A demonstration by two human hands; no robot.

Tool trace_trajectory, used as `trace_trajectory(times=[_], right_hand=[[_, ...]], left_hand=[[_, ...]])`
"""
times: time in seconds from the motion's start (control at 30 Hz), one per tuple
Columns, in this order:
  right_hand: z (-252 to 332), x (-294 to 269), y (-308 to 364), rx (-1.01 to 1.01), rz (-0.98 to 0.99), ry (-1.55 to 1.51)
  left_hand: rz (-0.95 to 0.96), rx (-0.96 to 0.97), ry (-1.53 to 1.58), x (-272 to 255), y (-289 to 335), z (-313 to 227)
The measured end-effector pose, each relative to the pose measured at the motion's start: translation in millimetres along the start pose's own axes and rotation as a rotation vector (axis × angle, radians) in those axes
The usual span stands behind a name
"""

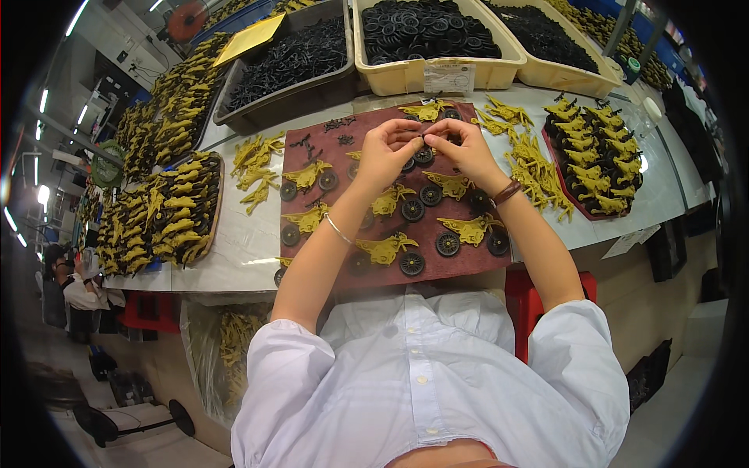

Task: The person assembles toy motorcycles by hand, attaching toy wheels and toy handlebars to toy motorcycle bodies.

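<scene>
My left hand (384, 160) and my right hand (466, 158) meet over the far part of a dark red mat (312, 265). Their thumbs and fingertips close together on a small black part (424, 140), mostly covered by the fingers. Below them lie a black spoked wheel (424, 156) and rows of yellow toy motorbike bodies. One yellow body (385, 249) near the front has a black wheel (412, 264) beside it; another body (472, 229) lies to its right. Small black pieces (339, 123) are scattered at the mat's far left.
Loose yellow bodies lie left (257, 168) and right (530, 171) of the mat. Wheeled bodies fill a tray (593, 160) at right and stacks (164, 214) at left. Behind stand a grey bin (285, 109) and a cream bin (437, 72) of black parts. A red stool (521, 308) is below.
</scene>
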State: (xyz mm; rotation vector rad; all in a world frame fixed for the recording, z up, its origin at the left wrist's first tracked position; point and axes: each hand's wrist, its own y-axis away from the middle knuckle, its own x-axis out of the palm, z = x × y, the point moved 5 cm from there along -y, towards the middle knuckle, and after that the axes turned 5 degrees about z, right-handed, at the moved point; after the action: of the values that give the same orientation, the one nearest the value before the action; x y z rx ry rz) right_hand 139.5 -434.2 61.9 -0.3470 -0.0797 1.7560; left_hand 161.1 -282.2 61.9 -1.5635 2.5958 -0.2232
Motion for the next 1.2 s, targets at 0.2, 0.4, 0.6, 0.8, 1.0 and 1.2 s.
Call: trace_trajectory(times=[0.2, 0.4, 0.6, 0.8, 1.0, 1.2], right_hand=[[-3.0, -17.9, -16.3, -0.153, 0.174, 0.503], [-12.6, -43.8, -50.6, -0.073, 0.055, 0.684], [-37.0, -38.7, -74.5, -0.028, 0.132, 0.743], [-61.3, -40.2, -83.6, -0.130, 0.178, 0.802], [-50.3, -38.2, -82.7, -0.334, 0.197, 0.881], [-49.6, -38.3, -82.9, -0.335, 0.261, 0.921]], left_hand=[[-0.024, 0.151, -0.559, 6.0, -4.3, -18.2], [-0.133, 0.259, -0.729, -14.8, -35.6, 5.0], [-0.084, 0.207, -0.734, -20.4, -63.7, 33.5], [0.139, 0.188, -1.041, -9.5, -75.4, 46.5], [0.142, 0.229, -1.072, -13.2, -78.7, 51.1], [0.150, 0.159, -1.095, -13.5, -77.8, 50.1]])
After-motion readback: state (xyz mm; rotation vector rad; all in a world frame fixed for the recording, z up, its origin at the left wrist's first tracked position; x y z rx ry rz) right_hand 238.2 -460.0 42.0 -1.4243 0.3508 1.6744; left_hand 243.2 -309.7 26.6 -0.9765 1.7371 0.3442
